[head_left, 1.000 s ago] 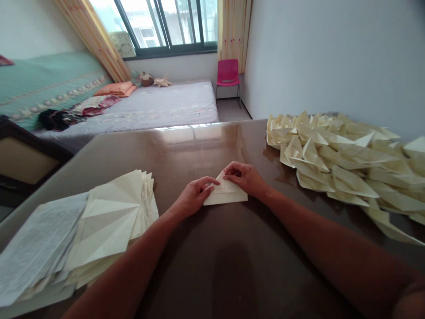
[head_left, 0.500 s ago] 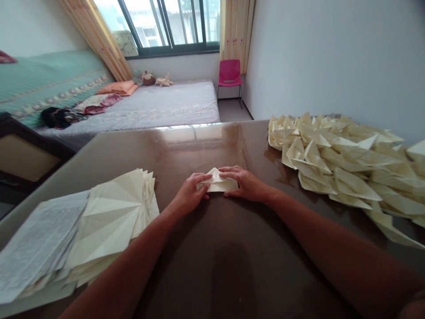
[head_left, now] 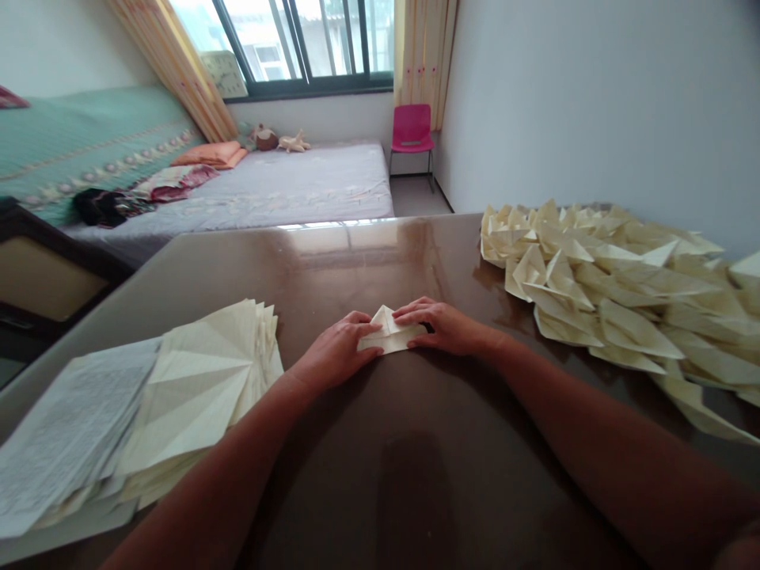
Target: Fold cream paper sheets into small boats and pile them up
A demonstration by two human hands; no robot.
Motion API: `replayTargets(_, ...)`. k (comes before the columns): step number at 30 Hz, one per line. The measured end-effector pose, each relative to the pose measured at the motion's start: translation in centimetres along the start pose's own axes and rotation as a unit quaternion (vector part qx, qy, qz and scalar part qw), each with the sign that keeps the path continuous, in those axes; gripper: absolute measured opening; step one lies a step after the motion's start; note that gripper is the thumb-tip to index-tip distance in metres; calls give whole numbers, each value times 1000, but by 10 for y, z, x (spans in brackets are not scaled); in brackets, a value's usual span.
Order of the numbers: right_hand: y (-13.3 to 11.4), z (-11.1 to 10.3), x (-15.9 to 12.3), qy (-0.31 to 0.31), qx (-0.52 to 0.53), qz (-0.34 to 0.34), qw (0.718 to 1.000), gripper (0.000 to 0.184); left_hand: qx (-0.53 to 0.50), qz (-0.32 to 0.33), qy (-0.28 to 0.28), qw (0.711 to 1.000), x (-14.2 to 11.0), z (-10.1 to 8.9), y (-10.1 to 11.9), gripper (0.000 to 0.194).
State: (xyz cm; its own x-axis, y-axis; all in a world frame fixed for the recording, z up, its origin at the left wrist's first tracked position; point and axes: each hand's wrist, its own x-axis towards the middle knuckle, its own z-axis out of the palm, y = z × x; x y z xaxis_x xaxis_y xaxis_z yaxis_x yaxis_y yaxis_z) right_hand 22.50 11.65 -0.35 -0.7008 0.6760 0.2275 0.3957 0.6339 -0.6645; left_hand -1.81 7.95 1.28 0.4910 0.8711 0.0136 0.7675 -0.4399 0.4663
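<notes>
A small piece of folded cream paper [head_left: 385, 340], with a pointed peak at its far side and a flat near edge, lies at the middle of the glossy brown table [head_left: 368, 443]. My left hand [head_left: 344, 344] grips its left end, the thumb along the near edge and the fingers on top. From the other side my right hand [head_left: 442, 326] holds the right end, its fingertips resting on the peak's right slope and its thumb at the near corner. My fingers cover both ends of the paper.
Left of my forearm lies a stack of creased cream sheets [head_left: 195, 388] beside printed grey sheets [head_left: 77, 427]. A large heap of folded paper boats [head_left: 611, 277] fills the table's right side. Beyond the table are a bed [head_left: 314, 182] and a pink chair [head_left: 412, 131].
The folded paper has shifted slightly nearer and to the right. My left thumb has moved down to its near edge, baring more of the front face. Both hands still hold it.
</notes>
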Motion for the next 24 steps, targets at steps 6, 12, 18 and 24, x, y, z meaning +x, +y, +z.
replayTargets(6,-5,4,1,3,-45,-11,999,53,15,23,-15,1000,-2,-3,0,51)
replayTargets(12,-11,6,1,18,-52,-30,998,57,-54,17,-2,998,2,-2,0,63)
replayTargets(18,-9,6,0,29,-49,-28,998,48,-115,-29,-11,993,5,-4,0,50)
replayTargets(24,-9,9,0,23,-77,-33,996,52,-115,-28,-18,993,5,-4,2,54)
